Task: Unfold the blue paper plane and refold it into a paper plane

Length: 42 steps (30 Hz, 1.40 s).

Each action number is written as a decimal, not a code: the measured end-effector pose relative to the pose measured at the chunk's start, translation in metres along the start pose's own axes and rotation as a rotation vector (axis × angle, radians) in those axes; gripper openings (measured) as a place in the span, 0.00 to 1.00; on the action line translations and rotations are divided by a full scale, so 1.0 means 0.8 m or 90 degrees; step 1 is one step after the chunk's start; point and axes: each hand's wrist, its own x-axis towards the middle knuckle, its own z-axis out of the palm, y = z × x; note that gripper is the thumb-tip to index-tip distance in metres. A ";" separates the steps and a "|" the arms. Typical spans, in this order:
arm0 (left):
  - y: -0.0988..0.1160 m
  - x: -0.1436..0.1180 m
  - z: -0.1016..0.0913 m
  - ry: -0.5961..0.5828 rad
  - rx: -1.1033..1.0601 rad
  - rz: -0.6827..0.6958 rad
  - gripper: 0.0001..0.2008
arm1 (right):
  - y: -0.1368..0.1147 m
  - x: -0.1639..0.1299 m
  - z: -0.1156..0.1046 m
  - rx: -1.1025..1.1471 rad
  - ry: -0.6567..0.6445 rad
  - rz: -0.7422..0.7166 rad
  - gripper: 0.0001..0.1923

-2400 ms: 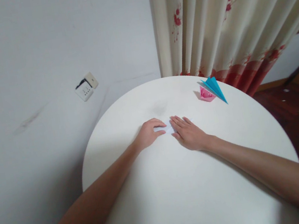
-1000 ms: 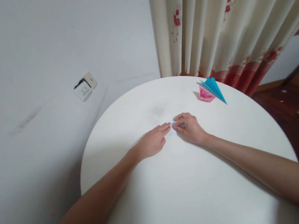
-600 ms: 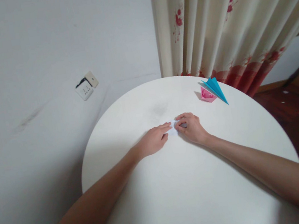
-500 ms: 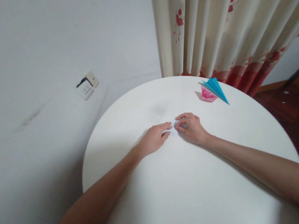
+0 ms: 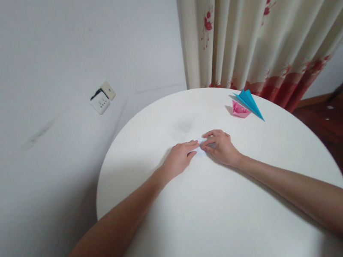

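**Two hands pressing a small white folded paper on a round table**

I am watching both hands meeting near the middle of a round white table [image 5: 206, 227]. The left hand [image 5: 179, 158] is lying palm down, fingers nearly straight, fingertips pressing on the left end of a small white folded paper [image 5: 199, 147]. The right hand [image 5: 221, 145] is curling its fingers, with thumb and forefinger pinching the paper's right end. Most of the paper is hidden under the fingers; the visible strip is running roughly left to right between the hands, lying flat on the table. I cannot tell which end is its tip.

Compared with the frame from about two seconds ago, the right hand is now bent into a pinch where it was lying flat, and the left hand's fingers are stretched out where they were curled.

Farther right, near the table's far edge, a blue paper plane [image 5: 250, 104] is resting against a pink folded paper [image 5: 239, 110], its nose pointing down and to the right. Behind them a flowered curtain [image 5: 255, 24] is hanging; a wall socket [image 5: 102, 99] is sitting on the white wall to the left.
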 end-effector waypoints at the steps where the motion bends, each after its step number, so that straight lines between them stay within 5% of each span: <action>1: -0.001 0.000 0.000 -0.007 0.015 0.009 0.18 | 0.000 0.000 0.000 0.000 0.001 0.001 0.05; 8: 0.008 0.000 -0.005 -0.093 0.184 0.053 0.18 | -0.005 -0.002 -0.001 -0.023 0.001 0.004 0.05; 14: 0.019 -0.004 -0.011 -0.107 0.243 0.062 0.20 | -0.023 -0.011 -0.013 -0.191 0.031 -0.045 0.11; 21: 0.015 -0.002 -0.010 -0.100 0.201 0.050 0.20 | -0.029 -0.027 -0.001 -0.225 -0.181 -0.170 0.29; 27: 0.013 0.000 -0.009 -0.014 0.195 -0.075 0.18 | -0.027 -0.029 0.003 -0.240 -0.221 -0.169 0.39; 42: 0.005 -0.001 0.006 -0.081 0.240 -0.005 0.22 | -0.022 -0.013 -0.008 -0.197 -0.209 -0.147 0.26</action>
